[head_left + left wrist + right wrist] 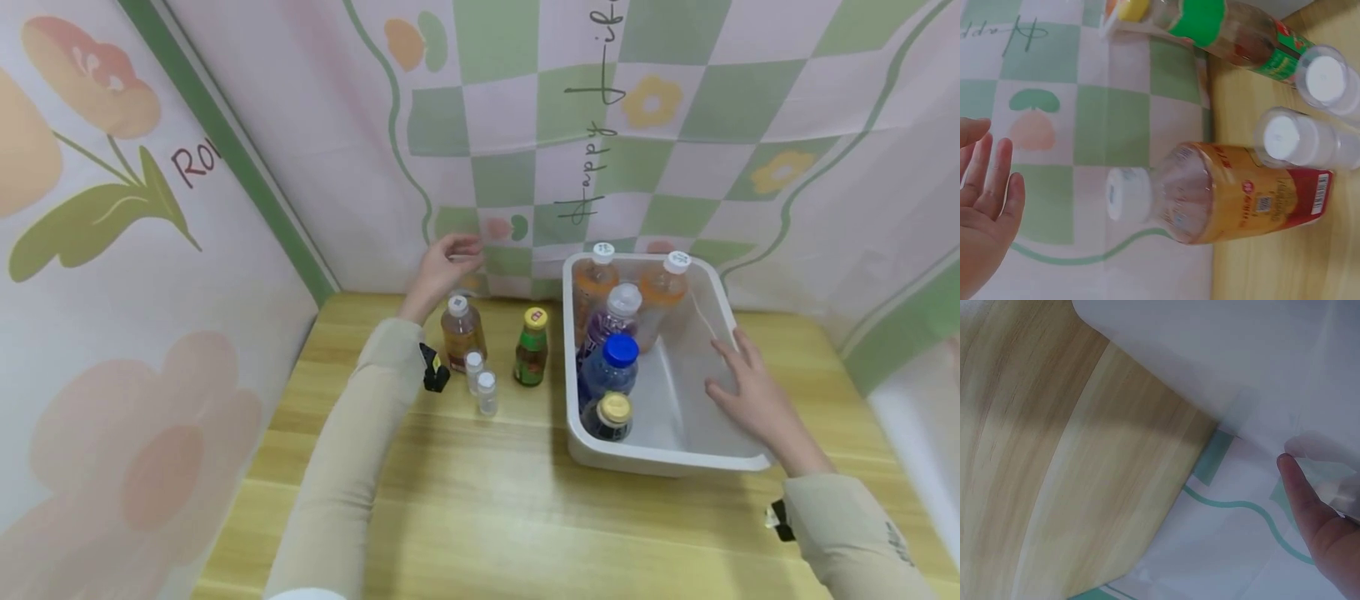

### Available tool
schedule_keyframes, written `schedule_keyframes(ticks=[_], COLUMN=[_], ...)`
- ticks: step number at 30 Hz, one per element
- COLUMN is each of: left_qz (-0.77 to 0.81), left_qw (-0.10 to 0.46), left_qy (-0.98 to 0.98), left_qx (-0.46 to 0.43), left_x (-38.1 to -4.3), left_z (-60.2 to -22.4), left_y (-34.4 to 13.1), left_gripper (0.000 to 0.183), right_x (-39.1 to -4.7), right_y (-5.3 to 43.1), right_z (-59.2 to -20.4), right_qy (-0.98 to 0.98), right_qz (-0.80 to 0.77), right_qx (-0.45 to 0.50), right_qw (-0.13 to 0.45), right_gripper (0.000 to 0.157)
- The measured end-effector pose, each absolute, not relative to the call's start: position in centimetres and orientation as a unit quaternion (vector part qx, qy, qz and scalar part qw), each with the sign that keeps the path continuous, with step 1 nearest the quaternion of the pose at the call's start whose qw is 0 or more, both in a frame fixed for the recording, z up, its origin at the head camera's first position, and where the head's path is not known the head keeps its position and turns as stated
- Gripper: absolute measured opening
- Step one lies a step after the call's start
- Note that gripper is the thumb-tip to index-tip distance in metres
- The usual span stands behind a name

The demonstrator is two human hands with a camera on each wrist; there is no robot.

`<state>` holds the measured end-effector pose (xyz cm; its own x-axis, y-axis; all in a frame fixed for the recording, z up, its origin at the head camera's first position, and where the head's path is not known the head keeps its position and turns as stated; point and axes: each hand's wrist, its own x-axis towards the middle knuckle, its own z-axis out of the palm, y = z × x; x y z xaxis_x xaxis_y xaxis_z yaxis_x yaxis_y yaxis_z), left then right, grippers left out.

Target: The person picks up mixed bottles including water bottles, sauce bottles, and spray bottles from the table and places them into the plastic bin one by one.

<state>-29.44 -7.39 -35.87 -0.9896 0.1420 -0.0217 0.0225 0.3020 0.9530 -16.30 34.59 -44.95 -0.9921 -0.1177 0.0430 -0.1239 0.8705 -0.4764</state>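
My left hand [448,271] is raised, empty, with its fingers loosely bent, behind and above a bottle of amber drink [463,337] with a white cap. In the left wrist view, the palm and fingers stand apart from that bottle's cap [1129,195]. Beside the bottle are two small clear vials, a rear one [474,372] and a front one [487,394], both white-capped. A green-labelled bottle [531,350] with a yellow cap stands to their right. My right hand [753,396] rests at the right wall of a white plastic bin [675,461], fingers extended and spread.
Along the bin's left side stand an orange drink bottle [594,287], a purple one [611,325], a blue-capped one [611,371] and a dark yellow-capped one [609,417]. Another orange bottle [663,287] is at the bin's back. A patterned curtain [495,179] hangs behind the wooden table [480,517].
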Motion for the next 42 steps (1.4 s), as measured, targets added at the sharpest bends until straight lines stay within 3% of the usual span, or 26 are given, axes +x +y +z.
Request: schedule_keyframes(ticks=[22, 42], left_qz=[0.621, 0.61], left_qw=[0.06, 0.078], left_qy=[0.782, 0.788], left_qx=[0.013, -0.006], left_x=[-28.1, -27.3], left_z=[-40.4, -43.2], left_y=[-10.7, -10.3], left_gripper=[0.053, 0.067], right_x=[-16.2, -16.2], right_y=[34.5, 34.4], right_z=[-44.9, -44.8], right_qy=[-0.963, -0.964], right_qz=[0.26, 0.256], right_qx=[0.063, 0.064], right_qw=[0.015, 0.013], right_gripper=[0.065, 0.065])
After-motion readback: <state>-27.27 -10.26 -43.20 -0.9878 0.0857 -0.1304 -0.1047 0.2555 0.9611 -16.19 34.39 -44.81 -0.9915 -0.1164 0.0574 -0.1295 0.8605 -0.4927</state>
